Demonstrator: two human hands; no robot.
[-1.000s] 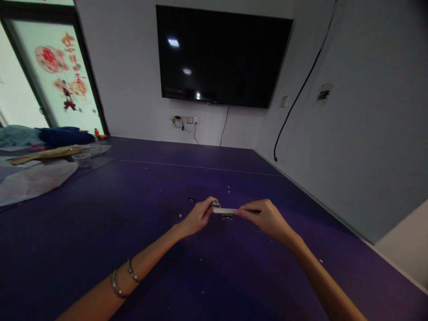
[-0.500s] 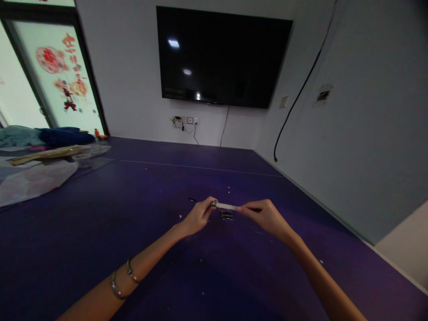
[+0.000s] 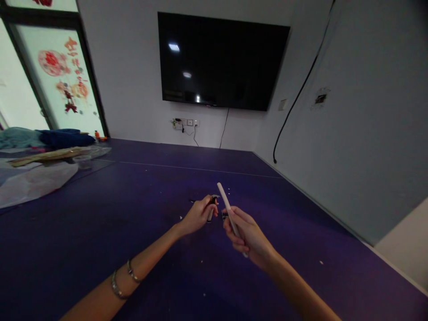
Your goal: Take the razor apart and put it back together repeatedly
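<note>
My left hand is closed around a small tool with a metal head; a pale handle end with a dark tip pokes out below the fingers. Its exact kind is too small to tell. A slim white rod slants up and to the left out of my right hand, whose fingers are wrapped round its lower half. The rod's upper end is free and apart from the tool. Partly hidden by my right fingers, a small dark boxy piece lies on the purple surface.
A thin black item lies left of the tool, with small white scraps about. Clear plastic sheeting and a dark blue cloth lie at far left. A black cable hangs down the right wall. A television hangs ahead.
The white rod, held level between both hands before, has come away from my left hand. My right hand has turned it steeply upward and grips it lower. The tool in my left hand shows more.
</note>
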